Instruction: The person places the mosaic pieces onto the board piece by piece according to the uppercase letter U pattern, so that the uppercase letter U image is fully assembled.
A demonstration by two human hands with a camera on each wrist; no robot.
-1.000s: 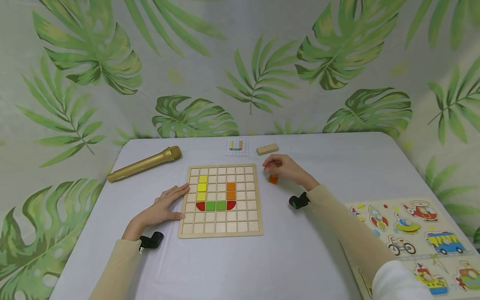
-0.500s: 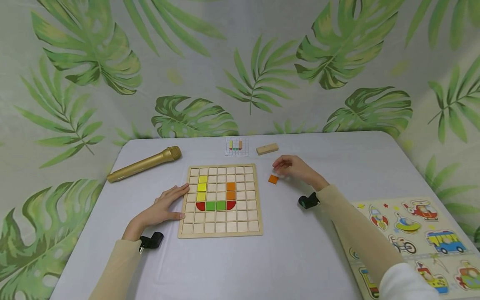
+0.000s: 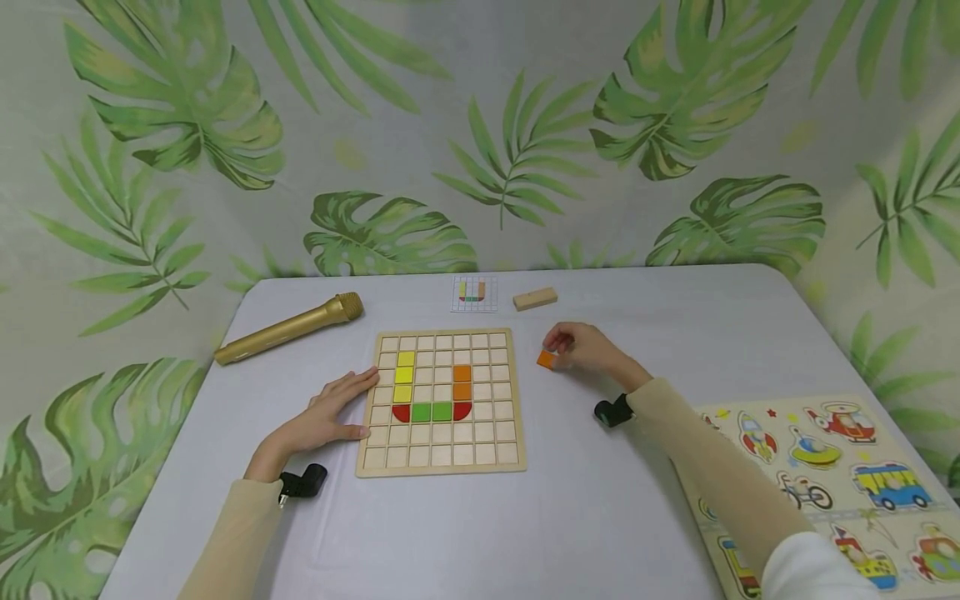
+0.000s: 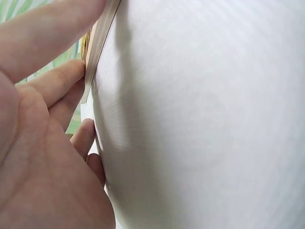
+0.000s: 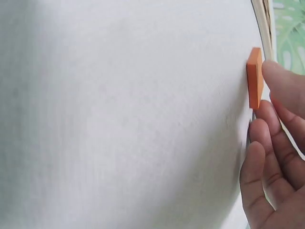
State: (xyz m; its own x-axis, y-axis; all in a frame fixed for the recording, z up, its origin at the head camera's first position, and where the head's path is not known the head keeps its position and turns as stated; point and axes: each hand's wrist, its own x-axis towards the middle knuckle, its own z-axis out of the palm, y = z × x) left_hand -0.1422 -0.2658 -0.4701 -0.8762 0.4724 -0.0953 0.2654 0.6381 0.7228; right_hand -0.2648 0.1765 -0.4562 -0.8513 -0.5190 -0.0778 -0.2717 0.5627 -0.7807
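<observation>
On the white table lies a square wooden grid board [image 3: 483, 432] bearing yellow, green, red and orange tiles in a U shape. My left hand [image 3: 322, 421] rests at its left edge, fingers extended; fingertips touch the rim [image 4: 97, 47] in the left wrist view. Right of the board, my right hand [image 3: 588, 346] is at a loose orange square tile [image 3: 546, 359]. The right wrist view shows the thumb against the orange tile [image 5: 255, 78] and fingertips by its lower end, in what looks like a pinch. The tile is on the cloth.
Behind the board are a small pattern card [image 3: 475, 295] and a wooden block [image 3: 536, 298]. A gold microphone [image 3: 288, 327] lies at the back left. A vehicle picture puzzle [image 3: 832, 467] lies at the front right, partly beneath the right forearm.
My right hand drew back to the right from the orange tile, then came down onto it with thumb and fingers. The left hand and board have not moved.
</observation>
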